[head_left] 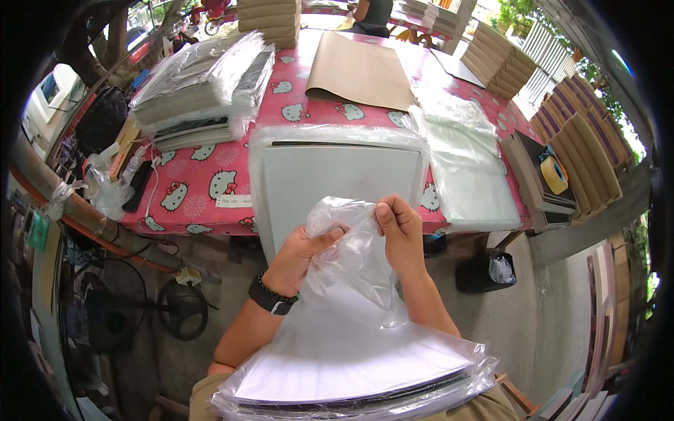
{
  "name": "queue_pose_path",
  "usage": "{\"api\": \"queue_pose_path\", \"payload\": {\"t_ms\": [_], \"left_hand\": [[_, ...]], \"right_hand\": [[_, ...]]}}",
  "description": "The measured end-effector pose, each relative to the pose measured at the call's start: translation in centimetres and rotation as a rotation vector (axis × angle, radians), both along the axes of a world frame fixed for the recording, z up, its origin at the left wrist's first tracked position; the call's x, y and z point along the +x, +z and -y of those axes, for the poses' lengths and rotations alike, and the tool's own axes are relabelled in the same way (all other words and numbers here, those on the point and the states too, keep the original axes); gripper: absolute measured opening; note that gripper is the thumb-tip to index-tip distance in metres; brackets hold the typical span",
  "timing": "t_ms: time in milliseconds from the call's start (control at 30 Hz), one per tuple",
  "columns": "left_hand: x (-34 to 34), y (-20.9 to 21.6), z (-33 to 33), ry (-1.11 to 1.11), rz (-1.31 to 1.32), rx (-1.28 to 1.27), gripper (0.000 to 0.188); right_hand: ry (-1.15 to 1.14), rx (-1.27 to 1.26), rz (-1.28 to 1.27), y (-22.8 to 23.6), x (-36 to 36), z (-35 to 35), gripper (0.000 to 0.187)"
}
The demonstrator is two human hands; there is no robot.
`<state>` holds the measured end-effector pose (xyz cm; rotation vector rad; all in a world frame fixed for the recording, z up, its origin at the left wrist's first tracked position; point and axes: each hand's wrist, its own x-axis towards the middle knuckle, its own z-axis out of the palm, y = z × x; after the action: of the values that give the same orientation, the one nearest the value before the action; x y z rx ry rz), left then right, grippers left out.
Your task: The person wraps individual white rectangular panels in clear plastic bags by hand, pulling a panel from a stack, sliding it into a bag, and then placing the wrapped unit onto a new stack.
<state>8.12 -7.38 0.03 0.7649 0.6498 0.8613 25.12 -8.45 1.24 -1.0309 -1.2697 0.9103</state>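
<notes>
A clear plastic bag (358, 281) with a stack of white sheets (351, 358) inside rests on my lap, its loose end up in front of me. My left hand (303, 256), with a dark band at the wrist, pinches the bunched film on the left. On the right, thumb and fingers of my right hand (400, 231) grip the bag's upper edge. Just beyond my hands, another plastic-covered stack with a pale grey top board (337, 172) lies on the table and juts over its front edge.
A pink patterned cloth (196, 200) covers the table. Bagged stacks (203, 84) stand at the left, brown paper (361, 70) at the back, and empty clear bags (470, 161) at the right. Tape (553, 174) lies on boards. A black bin (486, 272) and a fan (116, 305) stand below.
</notes>
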Motion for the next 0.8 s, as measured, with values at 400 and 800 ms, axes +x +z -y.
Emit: {"api": "queue_pose_path", "payload": {"t_ms": [400, 800], "left_hand": [[-0.2, -1.3, 0.5, 0.101, 0.287, -0.006, 0.036], [-2.0, -1.4, -0.2, 0.066, 0.279, 0.087, 0.035]], "right_hand": [[0.057, -0.149, 0.163, -0.2, -0.7, 0.6, 0.020], [0.664, 0.049, -0.291, -0.8, 2.2, 0.4, 0.021]]}}
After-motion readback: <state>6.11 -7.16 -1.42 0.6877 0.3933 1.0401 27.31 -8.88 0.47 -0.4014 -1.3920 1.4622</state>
